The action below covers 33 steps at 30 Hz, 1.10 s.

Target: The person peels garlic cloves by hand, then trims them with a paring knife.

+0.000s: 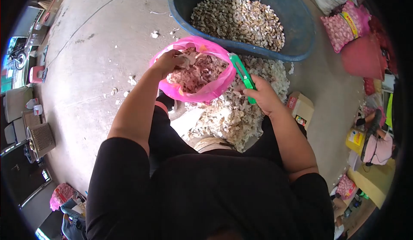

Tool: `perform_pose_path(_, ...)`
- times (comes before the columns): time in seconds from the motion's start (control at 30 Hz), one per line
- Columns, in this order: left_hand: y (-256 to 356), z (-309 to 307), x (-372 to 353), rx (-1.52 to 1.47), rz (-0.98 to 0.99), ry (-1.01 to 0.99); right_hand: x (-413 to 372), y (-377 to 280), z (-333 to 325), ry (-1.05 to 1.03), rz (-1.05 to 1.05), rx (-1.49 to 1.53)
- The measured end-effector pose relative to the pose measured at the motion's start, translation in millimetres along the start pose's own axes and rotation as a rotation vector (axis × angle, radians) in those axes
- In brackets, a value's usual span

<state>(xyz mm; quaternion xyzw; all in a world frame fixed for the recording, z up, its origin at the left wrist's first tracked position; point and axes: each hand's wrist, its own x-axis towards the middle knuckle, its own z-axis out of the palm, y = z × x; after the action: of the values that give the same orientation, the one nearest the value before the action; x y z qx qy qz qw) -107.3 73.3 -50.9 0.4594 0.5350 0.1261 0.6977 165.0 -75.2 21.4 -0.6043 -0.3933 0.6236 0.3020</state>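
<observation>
My left hand (167, 63) in pink bag (223, 84), pinching pale skin (185, 60); right hand (266, 95) gripping green cutter (246, 81). Tub (299, 23) part-filled with cloves (236, 21), bag not emptied.

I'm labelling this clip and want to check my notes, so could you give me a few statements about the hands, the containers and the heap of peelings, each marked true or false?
1. The right hand holds a green tool. True.
2. The blue tub holds many small pale pieces. True.
3. The left hand is inside the blue tub. False: it is at the open mouth of the pink bag.
4. The heap of peelings lies on the floor. True.
5. The open cardboard box is to the left of the person's legs. False: it is to their right.
</observation>
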Motion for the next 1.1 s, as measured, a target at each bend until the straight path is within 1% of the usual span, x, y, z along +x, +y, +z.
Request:
perform_pose_path(0.07, 5, 1, -13, -0.421, 0.005, -0.07, 2, 19, -2, 0.016, -0.074, 0.07)
perform_pose_path(0.1, 14, 5, -25, -0.52, 0.04, -0.167, 2, 21, -3, 0.012, -0.054, 0.086)
perform_pose_path(0.17, 42, 32, -58, -0.523, 0.125, -0.171, 1, 22, -3, 0.004, -0.015, 0.122)
perform_pose_path(0.23, 54, 64, -75, -0.539, 0.207, -0.174, 2, 19, -2, 0.065, -0.143, 0.127)
perform_pose_path(0.27, 54, 74, -80, -0.502, 0.153, -0.147, 1, 19, 0, 0.105, -0.202, 0.13)
perform_pose_path(0.3, 50, 83, -76, -0.535, 0.088, -0.272, -4, 10, 3, 0.125, -0.289, 0.182)
perform_pose_path(0.33, 48, 92, -73, -0.566, 0.017, -0.398, -4, 10, 3, 0.11, -0.324, 0.204)
perform_pose_path(0.4, 50, 128, -71, -0.618, -0.006, -0.263, -2, 12, -3, 0.076, -0.395, 0.241)
perform_pose_path(0.43, 52, 142, -70, -0.645, -0.015, -0.188, -4, 14, -6, 0.067, -0.348, 0.278)
perform_pose_path(0.53, 50, 163, -54, -0.656, 0.013, -0.266, -13, 17, -21, 0.126, -0.269, 0.195)
perform_pose_path(0.57, 50, 168, -51, -0.683, 0.019, -0.232, -16, 16, -24, 0.171, -0.241, 0.189)
perform_pose_path(0.67, 40, 169, -29, -0.684, 0.116, -0.292, -26, 13, -31, 0.298, -0.198, -0.005)
perform_pose_path(0.7, 52, 176, -32, -0.628, 0.093, -0.267, -28, 10, -33, 0.278, -0.207, -0.057)
perform_pose_path(0.8, 47, 182, -10, -0.689, 0.06, -0.166, -29, 14, -30, 0.342, -0.282, -0.227)
perform_pose_path(0.83, 45, 179, -7, -0.638, 0.051, -0.129, -27, 14, -29, 0.357, -0.303, -0.253)
perform_pose_path(0.93, 42, 179, -7, -0.523, 0.146, -0.008, -23, 14, -25, 0.393, -0.366, -0.327)
perform_pose_path(1.03, 36, 180, 0, -0.353, 0.276, 0.168, -20, 8, -19, 0.452, -0.452, -0.367)
perform_pose_path(1.1, 31, 179, 4, -0.264, 0.322, 0.211, -23, 2, -17, 0.419, -0.407, -0.457)
